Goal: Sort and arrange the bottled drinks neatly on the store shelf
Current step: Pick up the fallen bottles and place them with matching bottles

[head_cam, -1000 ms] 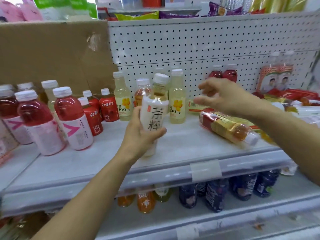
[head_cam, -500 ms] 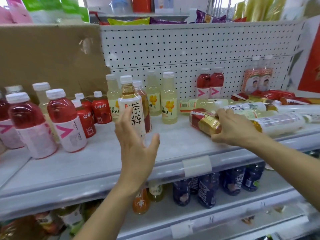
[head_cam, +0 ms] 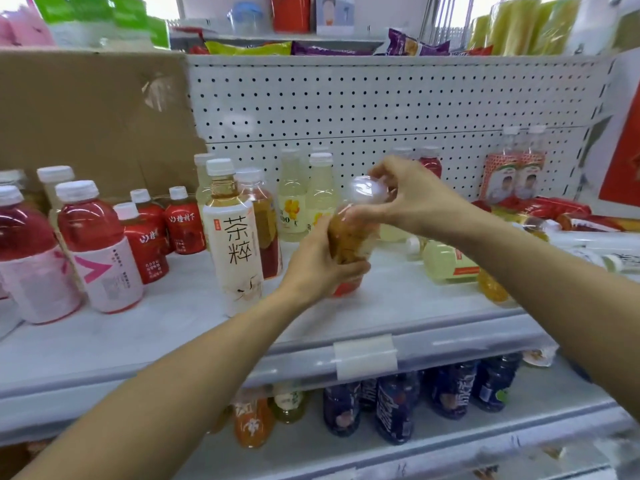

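Head view of a store shelf [head_cam: 398, 306] with a pegboard back [head_cam: 346, 98]. The reference point is the tall white-labelled tea bottle [head_cam: 232, 237], which stands upright near the shelf's front. Just to its right, an amber bottle [head_cam: 348, 240] with a red lower label is held roughly upright in both hands; it is blurred, and whether its base touches the shelf cannot be told. The left hand [head_cam: 320, 268] has its fingers wrapped round the bottle's lower body, while the right hand [head_cam: 414, 199] pinches its neck just beside the white cap [head_cam: 369, 190]. Directly behind the tea bottle stands a darker amber bottle [head_cam: 263, 223], and behind and to the right, against the pegboard, stand pale yellow bottles [head_cam: 292, 202]. To its left are small red bottles [head_cam: 183, 223] and, further left, larger red bottles with pink labels [head_cam: 98, 251], before a sheet of cardboard [head_cam: 86, 116]. Far to its right, beyond the hands, several bottles lie on their sides [head_cam: 446, 263]. Below it, on the lower shelf, stand an orange bottle [head_cam: 252, 424] and dark blue bottles [head_cam: 394, 410].
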`<state>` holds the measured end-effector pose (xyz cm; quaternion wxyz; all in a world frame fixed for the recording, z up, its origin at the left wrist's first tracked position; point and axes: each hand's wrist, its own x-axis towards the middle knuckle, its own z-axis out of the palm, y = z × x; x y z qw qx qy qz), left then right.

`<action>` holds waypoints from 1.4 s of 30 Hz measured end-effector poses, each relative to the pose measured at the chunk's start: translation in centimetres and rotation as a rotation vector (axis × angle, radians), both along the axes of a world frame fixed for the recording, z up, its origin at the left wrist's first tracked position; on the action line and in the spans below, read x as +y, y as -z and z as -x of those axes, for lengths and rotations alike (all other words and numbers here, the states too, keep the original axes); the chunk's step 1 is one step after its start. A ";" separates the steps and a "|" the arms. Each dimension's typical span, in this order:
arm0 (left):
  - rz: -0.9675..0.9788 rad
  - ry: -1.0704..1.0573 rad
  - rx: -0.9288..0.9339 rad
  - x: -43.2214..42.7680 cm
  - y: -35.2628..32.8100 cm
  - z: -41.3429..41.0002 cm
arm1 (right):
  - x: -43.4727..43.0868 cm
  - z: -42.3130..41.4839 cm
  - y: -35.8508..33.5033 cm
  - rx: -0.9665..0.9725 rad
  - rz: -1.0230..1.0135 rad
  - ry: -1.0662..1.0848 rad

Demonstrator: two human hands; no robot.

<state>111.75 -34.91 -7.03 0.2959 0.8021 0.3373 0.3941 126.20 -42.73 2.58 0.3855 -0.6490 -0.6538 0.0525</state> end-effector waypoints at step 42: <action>-0.461 -0.599 0.121 -1.3 -2.0 -13.3 | 17.0 -16.2 -1.4 0.065 0.320 -0.452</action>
